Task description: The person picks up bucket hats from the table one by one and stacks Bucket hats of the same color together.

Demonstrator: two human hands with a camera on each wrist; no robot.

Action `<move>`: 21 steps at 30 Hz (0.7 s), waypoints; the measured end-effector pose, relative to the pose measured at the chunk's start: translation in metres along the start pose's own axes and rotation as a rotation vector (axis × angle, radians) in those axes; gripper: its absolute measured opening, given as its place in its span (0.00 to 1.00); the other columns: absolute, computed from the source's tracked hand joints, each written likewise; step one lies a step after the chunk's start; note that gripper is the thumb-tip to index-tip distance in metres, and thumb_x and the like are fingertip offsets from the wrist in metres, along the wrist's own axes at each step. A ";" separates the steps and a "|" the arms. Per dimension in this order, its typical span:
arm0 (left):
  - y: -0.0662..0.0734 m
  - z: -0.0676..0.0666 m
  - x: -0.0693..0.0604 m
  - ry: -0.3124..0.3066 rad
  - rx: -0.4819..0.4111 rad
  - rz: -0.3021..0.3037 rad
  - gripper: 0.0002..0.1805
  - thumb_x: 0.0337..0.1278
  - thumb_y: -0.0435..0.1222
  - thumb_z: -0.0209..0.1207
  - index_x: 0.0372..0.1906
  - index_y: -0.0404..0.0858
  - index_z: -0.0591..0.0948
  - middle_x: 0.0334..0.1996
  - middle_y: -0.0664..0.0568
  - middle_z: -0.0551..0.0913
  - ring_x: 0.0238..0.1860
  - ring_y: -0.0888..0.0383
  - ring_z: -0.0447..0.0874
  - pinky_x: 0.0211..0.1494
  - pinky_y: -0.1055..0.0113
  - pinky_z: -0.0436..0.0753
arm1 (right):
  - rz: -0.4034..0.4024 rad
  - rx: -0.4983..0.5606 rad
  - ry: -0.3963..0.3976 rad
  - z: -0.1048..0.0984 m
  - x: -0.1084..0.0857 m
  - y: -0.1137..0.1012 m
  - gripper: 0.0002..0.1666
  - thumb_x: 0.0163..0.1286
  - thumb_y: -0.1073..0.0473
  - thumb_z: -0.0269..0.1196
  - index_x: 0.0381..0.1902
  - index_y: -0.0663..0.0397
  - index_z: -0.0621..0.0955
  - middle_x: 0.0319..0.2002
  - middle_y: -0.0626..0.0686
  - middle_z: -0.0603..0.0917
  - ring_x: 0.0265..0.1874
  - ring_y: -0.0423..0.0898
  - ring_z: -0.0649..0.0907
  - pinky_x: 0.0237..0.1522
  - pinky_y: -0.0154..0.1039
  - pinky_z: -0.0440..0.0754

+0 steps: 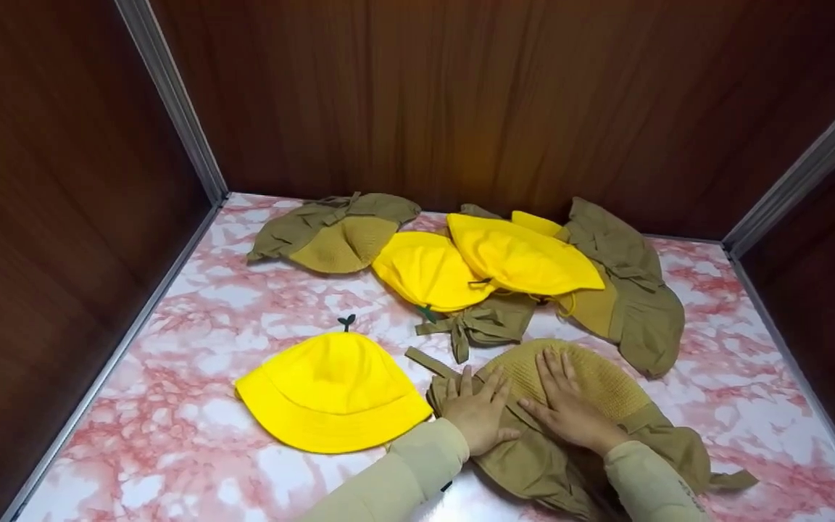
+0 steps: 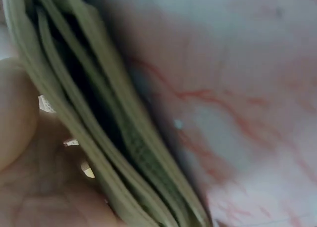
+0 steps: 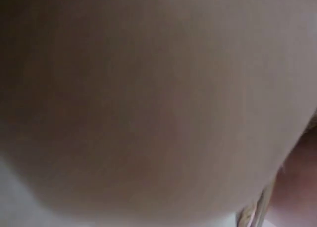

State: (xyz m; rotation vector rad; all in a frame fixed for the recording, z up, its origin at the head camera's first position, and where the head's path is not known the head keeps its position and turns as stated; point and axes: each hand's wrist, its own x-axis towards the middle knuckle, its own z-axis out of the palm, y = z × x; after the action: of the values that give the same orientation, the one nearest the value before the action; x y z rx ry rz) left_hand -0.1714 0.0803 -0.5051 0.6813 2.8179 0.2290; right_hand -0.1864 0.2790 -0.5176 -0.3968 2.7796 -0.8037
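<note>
A khaki sun hat with a woven crown section and cloth flaps lies flattened near the front of the table. My left hand rests on its left part with the fingers spread. On the woven part lies my right hand, its fingers straight. In the left wrist view, layered folded edges of the khaki cloth run beside the palm. The right wrist view is mostly filled by a blurred, close surface, so little of that hand's contact shows. Left of my left hand sits a yellow bucket hat with a green sprout on top.
Toward the back lie two more yellow hats, one on the left and one on the right. Khaki hats lie around them, at the left and right. Brown wood panels enclose the marbled table.
</note>
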 end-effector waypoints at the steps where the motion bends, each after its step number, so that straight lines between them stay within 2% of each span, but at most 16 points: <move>1: 0.000 0.000 0.000 0.002 0.003 0.000 0.44 0.61 0.64 0.53 0.78 0.52 0.57 0.79 0.60 0.52 0.76 0.37 0.54 0.74 0.40 0.61 | -0.004 0.001 -0.006 0.000 0.000 0.000 0.52 0.74 0.44 0.57 0.77 0.67 0.44 0.78 0.67 0.38 0.75 0.70 0.33 0.70 0.74 0.39; 9: -0.001 0.002 0.000 0.013 -0.017 0.016 0.44 0.60 0.63 0.55 0.77 0.52 0.59 0.79 0.59 0.53 0.76 0.37 0.55 0.73 0.39 0.62 | -0.007 -0.025 -0.037 -0.003 0.000 0.000 0.51 0.74 0.45 0.57 0.77 0.69 0.44 0.78 0.68 0.39 0.75 0.71 0.32 0.71 0.72 0.38; 17: 0.000 0.003 0.001 0.013 -0.017 0.008 0.44 0.59 0.63 0.55 0.77 0.52 0.59 0.79 0.59 0.53 0.76 0.37 0.55 0.74 0.39 0.61 | -0.006 0.019 -0.040 -0.004 0.001 0.000 0.52 0.73 0.45 0.58 0.76 0.69 0.45 0.78 0.69 0.39 0.75 0.71 0.32 0.71 0.72 0.37; 21: 0.000 0.002 0.002 0.005 -0.011 -0.001 0.45 0.58 0.64 0.56 0.77 0.53 0.58 0.79 0.60 0.53 0.76 0.38 0.55 0.73 0.39 0.62 | -0.005 0.053 -0.072 -0.012 0.001 0.001 0.54 0.71 0.44 0.61 0.76 0.69 0.48 0.77 0.69 0.40 0.74 0.72 0.34 0.70 0.73 0.36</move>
State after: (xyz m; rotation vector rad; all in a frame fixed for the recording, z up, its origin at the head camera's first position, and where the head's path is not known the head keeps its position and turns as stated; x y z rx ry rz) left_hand -0.1728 0.0816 -0.5071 0.6785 2.8197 0.2462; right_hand -0.1906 0.2850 -0.5083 -0.4154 2.6857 -0.8451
